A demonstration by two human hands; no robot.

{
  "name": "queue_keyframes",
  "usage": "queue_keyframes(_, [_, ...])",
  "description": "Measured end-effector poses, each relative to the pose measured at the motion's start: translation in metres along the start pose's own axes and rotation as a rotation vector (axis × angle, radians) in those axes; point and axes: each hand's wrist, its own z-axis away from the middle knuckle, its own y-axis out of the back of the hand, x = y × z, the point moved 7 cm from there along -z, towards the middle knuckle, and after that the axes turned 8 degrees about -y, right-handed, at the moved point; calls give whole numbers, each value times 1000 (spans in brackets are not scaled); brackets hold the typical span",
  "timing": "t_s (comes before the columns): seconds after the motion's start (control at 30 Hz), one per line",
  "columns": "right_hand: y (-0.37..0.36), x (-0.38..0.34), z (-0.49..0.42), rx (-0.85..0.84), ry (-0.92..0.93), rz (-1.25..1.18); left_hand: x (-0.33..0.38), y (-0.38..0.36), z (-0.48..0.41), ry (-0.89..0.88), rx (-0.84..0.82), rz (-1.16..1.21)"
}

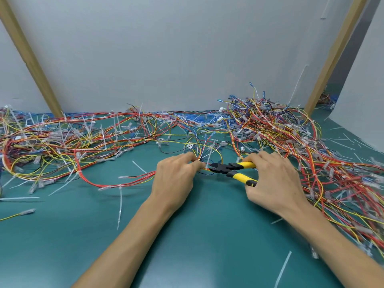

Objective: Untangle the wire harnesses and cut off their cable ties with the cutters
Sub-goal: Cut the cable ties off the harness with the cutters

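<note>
Pointing left, the cutters (pixel 229 169) lie crosswise, right hand (pixel 274 179) grip curled round them, left hand (pixel 174 175) pinching wires (pixel 198 155).

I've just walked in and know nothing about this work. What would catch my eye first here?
Tangled red, yellow and blue wire harnesses sprawl across the back and both sides of the green table. At the centre, the left hand pinches a wire bundle, and the right hand grips yellow-handled cutters with their tip at that bundle. White cable ties lie scattered on the table.
</note>
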Motion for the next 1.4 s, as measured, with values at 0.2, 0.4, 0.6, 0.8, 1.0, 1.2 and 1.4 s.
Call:
queue_keyframes(0.2, [-6, -3, 2, -46, 0, -56, -2, -2, -1, 16, 17, 34])
queue_keyframes(0.4, [-10, -6, 3, -87, 3, -47, -1, -4, 0, 17, 18, 43])
queue_keyframes(0.6, [-12, -7, 2, -97, 18, -7, -1, -4, 1, 4, 36, 56])
queue_keyframes(0.8, [-22, -4, -2, -195, 45, 23, 0, -1, 2, -10, 63, 95])
queue_keyframes(1.0, [-21, 0, -4, -214, 67, -39, 0, 4, 4, -34, 110, 142])
queue_keyframes(1.2, [-21, 0, -5, -214, 77, -66, 0, 6, 3, -26, 132, 154])
queue_keyframes(1.4, [-19, -1, -4, -204, 85, -102, 0, 7, 4, -18, 141, 167])
